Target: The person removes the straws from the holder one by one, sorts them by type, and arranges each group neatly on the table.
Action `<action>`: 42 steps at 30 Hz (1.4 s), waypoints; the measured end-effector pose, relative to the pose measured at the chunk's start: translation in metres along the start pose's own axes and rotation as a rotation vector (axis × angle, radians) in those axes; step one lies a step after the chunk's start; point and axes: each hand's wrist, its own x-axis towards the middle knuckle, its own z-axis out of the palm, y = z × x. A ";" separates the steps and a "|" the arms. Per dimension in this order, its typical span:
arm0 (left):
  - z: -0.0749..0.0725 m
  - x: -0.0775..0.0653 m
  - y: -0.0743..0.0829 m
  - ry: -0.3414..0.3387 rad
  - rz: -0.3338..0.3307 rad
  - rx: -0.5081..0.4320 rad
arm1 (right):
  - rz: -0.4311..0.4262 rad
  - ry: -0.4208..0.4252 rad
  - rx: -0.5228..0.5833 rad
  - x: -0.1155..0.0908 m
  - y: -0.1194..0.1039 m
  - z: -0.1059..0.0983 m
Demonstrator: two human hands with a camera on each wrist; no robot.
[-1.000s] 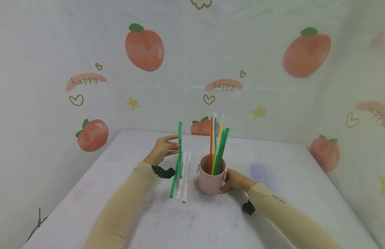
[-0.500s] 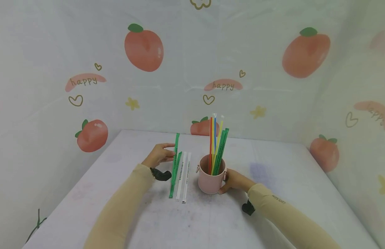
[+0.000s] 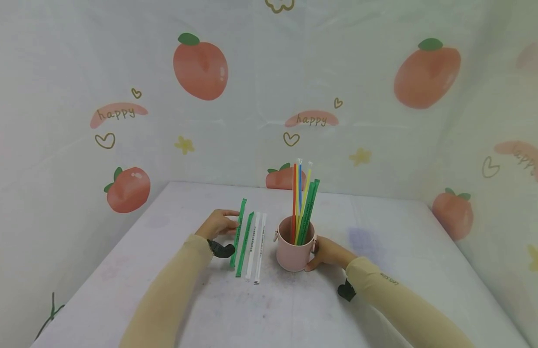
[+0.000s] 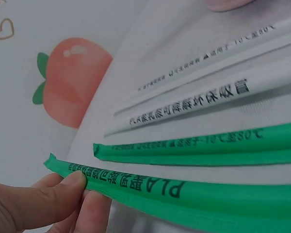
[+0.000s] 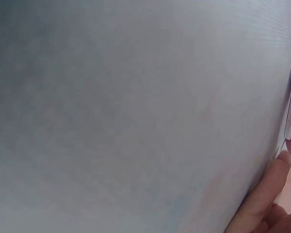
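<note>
My left hand (image 3: 216,224) pinches a green paper-wrapped straw (image 4: 150,191) between thumb and fingers near its far end. That straw lies at or just above the table, left of a second green wrapped straw (image 3: 244,245). Beside these are two white wrapped straws, the nearer one (image 3: 253,249) and the rightmost one (image 3: 260,249), roughly parallel. My right hand (image 3: 331,252) holds the right side of a pink bucket (image 3: 291,257), thumb low at its front and the other fingers mostly hidden. Red, yellow, blue and green straws (image 3: 310,212) stand in the bucket, leaning right.
The white-covered table (image 3: 269,319) reaches back to a curtain (image 3: 251,96) printed with peaches and hearts. Small ring handles (image 3: 276,236) stick out from the bucket's sides. A dark green cord (image 3: 53,311) is past the table's left edge.
My left hand has brought its green straw down and to the left, from tilted upright over the other straws to alongside them. The right hand and bucket have stayed put.
</note>
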 end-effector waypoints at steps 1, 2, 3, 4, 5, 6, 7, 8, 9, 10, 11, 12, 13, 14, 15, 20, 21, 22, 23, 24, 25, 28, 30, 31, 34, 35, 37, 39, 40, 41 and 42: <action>0.000 0.000 -0.002 -0.005 -0.003 0.003 | 0.007 0.002 -0.001 0.000 0.000 0.000; -0.001 0.001 -0.003 -0.006 -0.005 0.008 | 0.009 0.002 0.000 0.000 -0.001 0.000; -0.001 0.001 -0.005 -0.010 -0.005 0.014 | 0.010 0.002 0.003 0.000 -0.001 0.000; 0.000 0.001 -0.006 -0.010 -0.006 0.017 | 0.007 0.001 -0.003 0.000 -0.001 0.000; 0.000 0.001 -0.007 -0.008 -0.009 0.019 | 0.004 0.000 -0.001 0.000 -0.001 0.000; 0.000 0.001 -0.009 -0.008 -0.010 0.025 | 0.000 0.000 -0.001 0.000 -0.001 0.000; 0.001 0.001 -0.010 -0.006 -0.011 0.029 | -0.003 0.000 0.002 -0.001 -0.002 0.000; 0.001 0.001 -0.010 -0.004 -0.012 0.033 | -0.010 -0.002 0.002 -0.001 -0.002 0.000; 0.002 0.001 -0.011 -0.003 -0.014 0.035 | -0.013 -0.002 0.001 -0.001 -0.002 0.000; 0.002 0.001 -0.012 0.000 -0.017 0.040 | -0.016 -0.003 -0.001 -0.001 -0.002 0.000; 0.003 0.001 -0.013 0.002 -0.019 0.042 | -0.014 -0.003 0.008 -0.001 -0.002 0.000; 0.003 0.001 -0.014 0.003 -0.020 0.046 | -0.016 -0.003 0.008 -0.002 -0.002 0.000; 0.004 0.002 -0.014 0.005 -0.022 0.046 | -0.016 -0.003 0.009 -0.002 -0.001 0.000; 0.005 0.002 -0.015 0.009 -0.023 0.046 | -0.022 -0.004 0.001 -0.002 -0.001 0.000; 0.005 0.002 -0.015 0.012 -0.023 0.049 | -0.025 -0.004 0.005 -0.001 -0.001 0.000; 0.008 0.001 -0.015 0.032 -0.018 0.071 | -0.037 -0.015 0.013 -0.001 -0.001 -0.001; 0.009 0.000 -0.014 0.033 -0.014 0.079 | -0.034 -0.017 0.018 -0.001 0.000 -0.001; 0.010 0.000 -0.014 0.040 -0.019 0.082 | -0.034 -0.018 0.014 0.000 0.000 -0.001; 0.010 0.001 -0.014 0.044 -0.021 0.088 | -0.031 -0.015 0.012 0.000 0.000 -0.001; 0.010 0.001 -0.014 0.047 -0.022 0.096 | -0.031 -0.014 0.006 0.000 0.001 -0.001; 0.011 0.001 -0.014 0.048 -0.021 0.105 | -0.029 -0.013 0.003 0.000 0.001 -0.001; 0.011 0.002 -0.014 0.053 -0.027 0.111 | -0.025 -0.013 0.003 0.000 0.001 -0.001; 0.012 0.003 -0.013 0.053 -0.029 0.111 | -0.024 -0.014 0.003 0.000 0.001 -0.001; 0.012 0.002 -0.014 0.050 -0.025 0.111 | -0.020 -0.012 0.005 0.000 0.001 -0.001; 0.013 0.003 -0.014 0.049 -0.028 0.104 | -0.016 -0.008 0.006 0.000 0.000 -0.001; 0.013 0.003 -0.015 0.050 -0.028 0.105 | -0.016 -0.008 0.003 0.000 0.000 -0.001; 0.012 0.003 -0.015 0.047 -0.024 0.115 | -0.013 -0.006 -0.002 0.000 -0.001 -0.001; 0.012 0.005 -0.015 0.056 -0.031 0.123 | -0.012 -0.007 -0.004 0.000 -0.001 -0.001; 0.013 0.005 -0.015 0.059 -0.031 0.130 | -0.012 -0.008 -0.005 -0.001 -0.001 -0.001; 0.013 0.006 -0.015 0.060 -0.033 0.138 | -0.010 -0.009 0.000 -0.001 -0.001 -0.001; 0.013 0.006 -0.015 0.061 -0.034 0.145 | -0.010 -0.009 0.001 0.000 -0.001 -0.001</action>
